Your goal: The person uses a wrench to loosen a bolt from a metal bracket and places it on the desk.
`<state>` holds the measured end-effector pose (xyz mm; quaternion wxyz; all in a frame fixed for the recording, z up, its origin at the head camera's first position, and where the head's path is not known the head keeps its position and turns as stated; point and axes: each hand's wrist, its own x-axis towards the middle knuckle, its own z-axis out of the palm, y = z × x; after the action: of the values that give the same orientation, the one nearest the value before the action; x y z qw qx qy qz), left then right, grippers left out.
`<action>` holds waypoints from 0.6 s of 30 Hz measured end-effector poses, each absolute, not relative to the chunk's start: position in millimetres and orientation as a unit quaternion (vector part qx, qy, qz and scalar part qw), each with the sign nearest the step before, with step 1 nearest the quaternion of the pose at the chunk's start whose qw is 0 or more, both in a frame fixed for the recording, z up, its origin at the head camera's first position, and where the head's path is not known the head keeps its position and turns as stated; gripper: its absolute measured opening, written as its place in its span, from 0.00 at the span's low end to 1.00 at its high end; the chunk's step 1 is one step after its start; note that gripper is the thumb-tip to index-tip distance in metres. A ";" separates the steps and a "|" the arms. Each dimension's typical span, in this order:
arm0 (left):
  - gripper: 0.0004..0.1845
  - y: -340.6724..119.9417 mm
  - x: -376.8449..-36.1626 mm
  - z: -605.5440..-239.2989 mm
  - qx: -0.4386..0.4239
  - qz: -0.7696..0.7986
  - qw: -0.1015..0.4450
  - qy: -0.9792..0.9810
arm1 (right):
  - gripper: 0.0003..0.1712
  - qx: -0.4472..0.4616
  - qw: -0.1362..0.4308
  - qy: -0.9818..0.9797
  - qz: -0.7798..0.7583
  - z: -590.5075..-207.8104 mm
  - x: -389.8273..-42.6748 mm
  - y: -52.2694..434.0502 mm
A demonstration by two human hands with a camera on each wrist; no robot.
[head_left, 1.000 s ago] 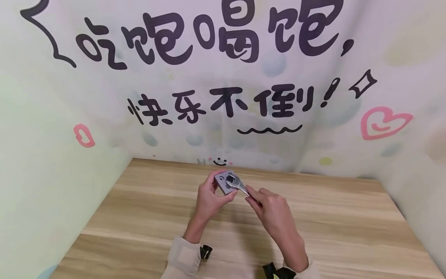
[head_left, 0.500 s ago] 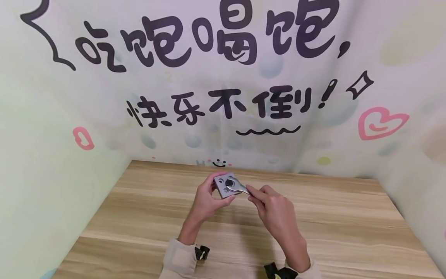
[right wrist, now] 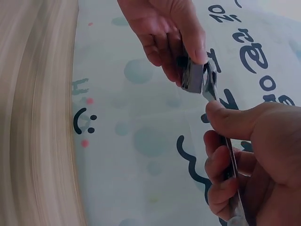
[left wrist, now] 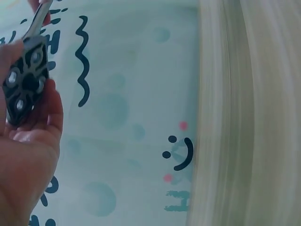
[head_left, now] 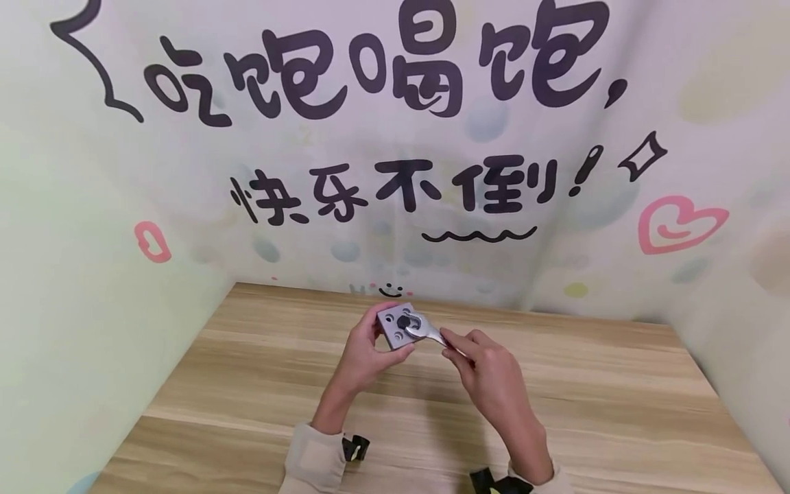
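Observation:
In the head view my left hand [head_left: 361,353] grips a small grey square block [head_left: 389,334] by its edges, above the table. The block's face has several round holes and a dark bolt head [head_left: 404,323] in its middle. My right hand [head_left: 494,370] holds a silver open-end wrench [head_left: 432,333] by its handle. Its forked end lies at the bolt head, open side to the left; how fully it seats is unclear. The left wrist view shows the block's recessed other side [left wrist: 29,77]. Fingers curl round the wrench handle [right wrist: 235,188] in the right wrist view.
A wood-grain table [head_left: 555,425] lies below both hands. Behind it hangs a pale printed backdrop [head_left: 395,254] with dark lettering, and pale sides stand at left and right. Black straps [head_left: 356,448] sit at the wrists near the sleeves.
The wrench handle has swung to a flatter angle, then the forked end has shifted slightly right at the bolt head. The block has turned a little in the left hand's grip.

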<state>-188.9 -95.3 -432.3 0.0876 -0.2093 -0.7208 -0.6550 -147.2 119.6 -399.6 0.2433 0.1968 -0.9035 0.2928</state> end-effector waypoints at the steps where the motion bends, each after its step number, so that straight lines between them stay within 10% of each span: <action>1: 0.38 -94.2 -188.7 -432.2 -0.203 -0.651 0.098 -0.724 | 0.19 0.199 0.239 -0.901 0.301 -399.2 -146.8 119.0; 18: 0.42 -69.2 -183.4 -432.9 -0.152 -0.540 0.309 -0.768 | 0.20 0.176 0.203 -0.902 0.339 -388.0 -133.7 101.0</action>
<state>-183.4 -69.2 -432.9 0.3090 -0.1522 -0.7680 -0.5399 -133.7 101.0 -388.0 0.2031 0.1757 -0.9016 0.3390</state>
